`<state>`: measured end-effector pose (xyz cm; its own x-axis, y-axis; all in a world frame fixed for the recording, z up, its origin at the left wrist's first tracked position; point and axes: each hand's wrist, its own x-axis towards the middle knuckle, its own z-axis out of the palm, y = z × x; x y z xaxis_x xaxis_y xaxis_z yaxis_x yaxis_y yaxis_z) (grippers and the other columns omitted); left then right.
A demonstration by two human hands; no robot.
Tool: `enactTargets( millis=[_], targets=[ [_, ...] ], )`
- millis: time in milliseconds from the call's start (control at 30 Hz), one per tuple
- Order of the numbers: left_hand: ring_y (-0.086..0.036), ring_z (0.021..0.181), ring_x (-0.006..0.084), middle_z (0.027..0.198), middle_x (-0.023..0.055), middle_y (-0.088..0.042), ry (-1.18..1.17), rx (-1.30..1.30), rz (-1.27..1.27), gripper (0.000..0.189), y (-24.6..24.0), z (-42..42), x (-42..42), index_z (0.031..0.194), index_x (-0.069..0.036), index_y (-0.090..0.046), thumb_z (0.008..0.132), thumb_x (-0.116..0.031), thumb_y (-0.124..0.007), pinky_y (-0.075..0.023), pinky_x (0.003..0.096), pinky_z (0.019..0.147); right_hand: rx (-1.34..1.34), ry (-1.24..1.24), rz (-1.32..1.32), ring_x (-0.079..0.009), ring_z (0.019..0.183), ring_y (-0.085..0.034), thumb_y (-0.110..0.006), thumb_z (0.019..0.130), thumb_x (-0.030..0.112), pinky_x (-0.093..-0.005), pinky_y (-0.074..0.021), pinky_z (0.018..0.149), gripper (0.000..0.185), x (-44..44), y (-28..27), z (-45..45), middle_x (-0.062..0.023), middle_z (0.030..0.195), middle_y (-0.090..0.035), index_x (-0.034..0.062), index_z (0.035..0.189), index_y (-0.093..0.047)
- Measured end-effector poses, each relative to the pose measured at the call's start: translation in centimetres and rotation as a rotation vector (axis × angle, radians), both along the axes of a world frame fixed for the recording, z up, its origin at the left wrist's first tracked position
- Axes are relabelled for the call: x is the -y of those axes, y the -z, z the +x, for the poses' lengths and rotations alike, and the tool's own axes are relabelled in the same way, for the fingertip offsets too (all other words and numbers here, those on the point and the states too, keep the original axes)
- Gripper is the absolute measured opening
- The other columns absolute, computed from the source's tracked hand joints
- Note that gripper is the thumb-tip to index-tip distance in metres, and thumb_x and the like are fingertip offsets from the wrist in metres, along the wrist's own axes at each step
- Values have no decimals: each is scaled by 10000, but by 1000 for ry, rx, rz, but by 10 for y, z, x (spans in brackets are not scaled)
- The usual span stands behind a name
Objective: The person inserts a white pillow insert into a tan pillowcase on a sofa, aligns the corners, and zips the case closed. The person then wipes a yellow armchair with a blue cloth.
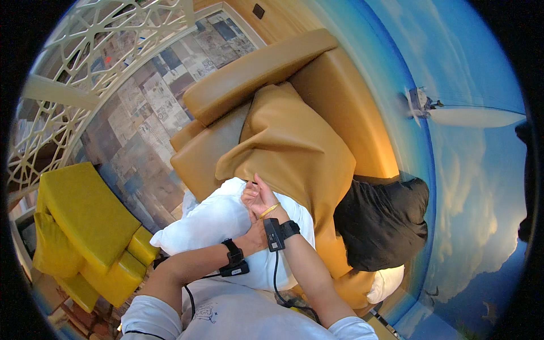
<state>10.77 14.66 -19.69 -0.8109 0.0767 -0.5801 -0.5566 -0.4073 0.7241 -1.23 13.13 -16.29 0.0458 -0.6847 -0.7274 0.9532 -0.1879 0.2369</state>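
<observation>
My left hand [256, 236] lies against the inner side of my right wrist, its fingers partly hidden there. Just above it, my right hand [260, 197] is turned palm up with fingers partly curled and nothing visible in it. A gold bangle and a black strapped device [275, 234] are on the right wrist; another black strapped device [234, 259] is on the left wrist. Beneath both hands lies a white pillow [212, 221], in front of my torso. A loose tan leather-like cover [297, 148] drapes over the sofa beyond it.
The tan sofa [259, 76] stands against a wall with a sky and sea mural. A black cushion [382, 221] lies at its right, with another white pillow [386, 284] below. A yellow armchair [89, 212] is at the left, near a white lattice partition [59, 91].
</observation>
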Motion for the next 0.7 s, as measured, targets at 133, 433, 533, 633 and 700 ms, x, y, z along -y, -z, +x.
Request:
enactTargets(
  millis=[133,433,533,633,700],
  targets=[
    [-524,945,190,996,21,-564,-432,172,733,366,15,8,-12,1067,-146,-502,888,-454,-418,-436,375,785,-85,-125,122,-110,489,-368,-486,928,378,-251,-333,503,388,-5,-20,11,3,572,-440,66,698,-497],
    [-423,1141,260,1192,115,-477,422,-89,-557,375,2,-17,52,1167,-95,-482,865,-317,-505,-333,403,958,-122,-161,8,-114,474,-356,-448,950,352,-249,-308,470,312,-39,-60,49,2,520,-406,102,768,-484],
    [-403,1178,276,1225,136,-460,751,-141,-815,402,-30,-26,80,1195,-89,-473,860,-307,-521,-312,415,987,-74,-43,-111,-114,517,-407,-454,944,351,-245,-334,498,318,-35,-55,43,-27,592,-494,65,817,-507],
    [-383,1215,292,1258,158,-444,769,-173,-937,432,-52,-23,105,1224,-84,-463,855,-297,-537,-292,428,1016,29,35,1,-110,547,-432,-432,951,301,-249,-357,525,274,-33,-54,38,-42,679,-538,47,896,-518],
    [-405,1205,292,1276,155,-446,715,-189,-924,507,-65,-9,111,1244,-80,-446,844,-378,-542,-276,451,1001,16,84,-37,-129,604,-478,-450,939,285,-260,-383,556,298,-36,-55,38,-71,768,-592,3,941,-544]
  ],
)
